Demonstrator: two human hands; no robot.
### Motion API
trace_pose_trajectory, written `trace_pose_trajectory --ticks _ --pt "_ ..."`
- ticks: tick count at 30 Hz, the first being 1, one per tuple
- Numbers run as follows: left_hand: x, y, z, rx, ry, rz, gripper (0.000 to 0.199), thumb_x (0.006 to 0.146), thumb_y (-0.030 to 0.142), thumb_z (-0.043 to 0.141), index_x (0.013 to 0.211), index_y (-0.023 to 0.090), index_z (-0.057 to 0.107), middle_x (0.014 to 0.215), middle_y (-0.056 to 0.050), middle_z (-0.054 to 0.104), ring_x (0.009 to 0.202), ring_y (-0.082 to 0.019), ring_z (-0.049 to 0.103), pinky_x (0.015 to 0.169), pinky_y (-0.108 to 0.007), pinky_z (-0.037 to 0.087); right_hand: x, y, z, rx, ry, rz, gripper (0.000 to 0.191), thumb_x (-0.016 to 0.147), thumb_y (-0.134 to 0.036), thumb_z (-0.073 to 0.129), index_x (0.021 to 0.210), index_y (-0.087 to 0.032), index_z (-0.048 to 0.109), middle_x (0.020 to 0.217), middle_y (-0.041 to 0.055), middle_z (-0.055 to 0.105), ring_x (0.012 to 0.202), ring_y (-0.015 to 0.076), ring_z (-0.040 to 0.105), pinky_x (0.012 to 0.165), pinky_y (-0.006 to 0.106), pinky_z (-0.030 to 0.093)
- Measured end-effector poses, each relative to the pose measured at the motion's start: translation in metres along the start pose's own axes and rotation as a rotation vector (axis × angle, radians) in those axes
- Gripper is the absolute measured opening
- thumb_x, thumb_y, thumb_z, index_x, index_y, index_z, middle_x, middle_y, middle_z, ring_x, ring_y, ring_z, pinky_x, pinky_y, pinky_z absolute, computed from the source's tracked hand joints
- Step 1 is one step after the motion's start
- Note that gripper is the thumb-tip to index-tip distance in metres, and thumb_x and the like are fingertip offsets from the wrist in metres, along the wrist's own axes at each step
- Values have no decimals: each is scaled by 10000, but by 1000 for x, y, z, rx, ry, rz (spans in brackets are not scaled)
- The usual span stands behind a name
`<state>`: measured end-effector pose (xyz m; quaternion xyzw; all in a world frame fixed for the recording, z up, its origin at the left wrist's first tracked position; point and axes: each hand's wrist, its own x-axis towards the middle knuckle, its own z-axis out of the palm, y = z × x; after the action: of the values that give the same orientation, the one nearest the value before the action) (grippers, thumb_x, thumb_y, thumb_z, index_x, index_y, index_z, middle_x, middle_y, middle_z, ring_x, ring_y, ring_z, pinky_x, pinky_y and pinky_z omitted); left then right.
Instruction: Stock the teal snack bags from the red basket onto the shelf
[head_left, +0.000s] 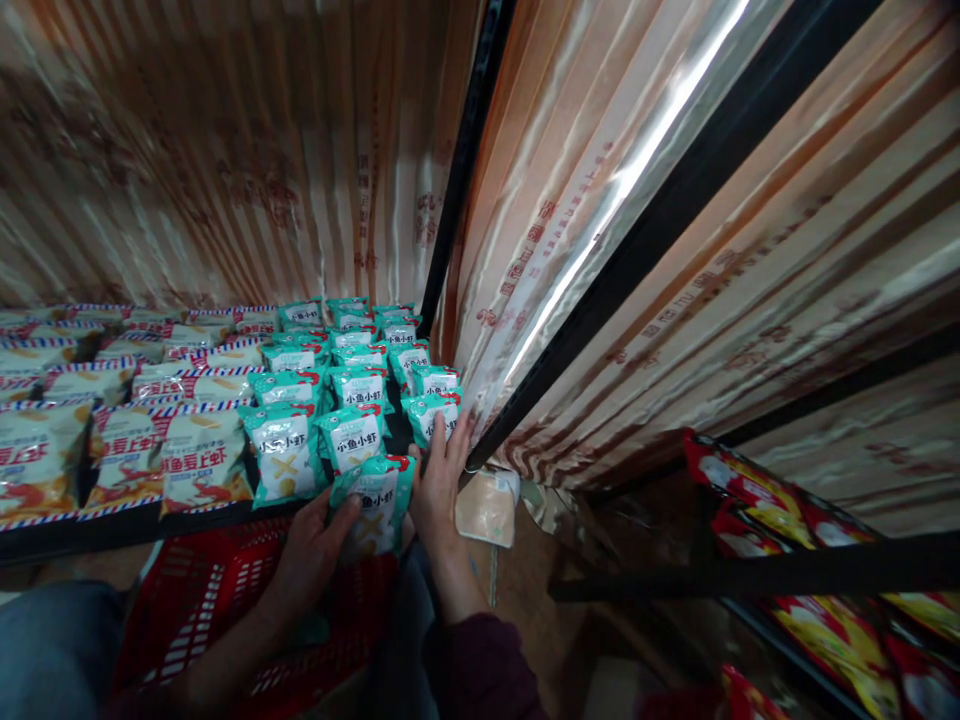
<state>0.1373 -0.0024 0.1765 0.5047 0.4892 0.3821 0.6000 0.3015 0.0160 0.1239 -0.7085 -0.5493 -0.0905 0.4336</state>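
My left hand [322, 535] grips a teal-and-white snack bag [379, 505] at its left side, with the thumb across its front. That bag is tilted in front of the shelf edge, above a red plastic basket [202, 570]. My right hand [440, 485] has its fingers stretched out, the tips against the teal bag [433, 412] at the right end of the shelf. Its thumb side lies close to the held bag; whether it touches is hard to see. Rows of matching teal bags [352, 435] stand behind on the shelf, leaning back slightly.
Cream-coloured snack bags [202, 455] fill the shelf's left part. A black metal post [600, 290] slants up on the right, before pleated curtains [225, 150]. Red-and-yellow packets [825, 630] lie on a lower right rack. A pale packet [486, 510] is beyond my right hand.
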Motion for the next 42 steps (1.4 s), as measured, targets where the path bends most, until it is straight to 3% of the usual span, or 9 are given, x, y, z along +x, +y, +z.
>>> trace_pose_trajectory --ticks 7,12,17,20,24,28,34,42 --pt "2 3 2 6 -8 -46 431 655 524 600 867 160 692 858 -71 730 840 -264 663 744 -343 542 5 7 13 51 87 148 608 928 -341 360 1460 -102 186 1523 230 154 1428 293 108 1077 574 246" --pt "2 4 7 0 -7 -47 398 658 516 607 845 177 697 850 -54 732 857 -267 663 744 -347 548 10 12 13 108 68 156 660 885 -407 438 1447 -129 233 1450 197 350 1370 293 286 1076 543 277" --pt "3 -1 7 -43 -20 -75 461 671 511 623 955 152 684 884 -60 730 871 -269 665 764 -363 551 19 7 7 183 46 306 855 781 -446 572 1461 -103 182 1454 216 343 1341 321 339 1047 503 332" --pt "4 -5 6 -58 -17 -93 437 662 511 635 923 164 690 881 -69 732 852 -270 668 742 -363 555 23 7 7 182 5 366 949 707 -466 644 1455 -82 205 1447 232 348 1327 349 352 1044 507 326" --pt "5 -6 7 -32 -24 -82 437 677 518 615 915 160 694 879 -61 732 877 -272 667 777 -370 549 22 11 11 207 2 330 949 700 -453 649 1456 -91 205 1430 223 381 1302 340 391 1031 500 342" --pt "7 -3 12 -7 -75 -34 454 718 520 572 990 177 692 1003 -61 721 943 -261 658 866 -356 518 20 17 14 234 -33 257 925 748 -440 611 1470 -100 145 1429 223 382 1291 327 407 1024 500 352" --pt "11 -1 23 0 -50 14 520 715 524 583 1065 149 669 1048 -83 707 1078 -286 605 935 -393 478 18 22 16 181 -82 164 830 811 -428 531 1476 -131 133 1441 200 377 1294 302 412 1015 484 377" --pt "15 10 24 -18 -41 34 369 677 502 612 809 171 706 1001 -81 719 1021 -288 631 947 -402 478 16 26 24 167 -73 170 836 797 -381 568 1476 -137 145 1432 196 396 1298 302 413 1027 487 376"
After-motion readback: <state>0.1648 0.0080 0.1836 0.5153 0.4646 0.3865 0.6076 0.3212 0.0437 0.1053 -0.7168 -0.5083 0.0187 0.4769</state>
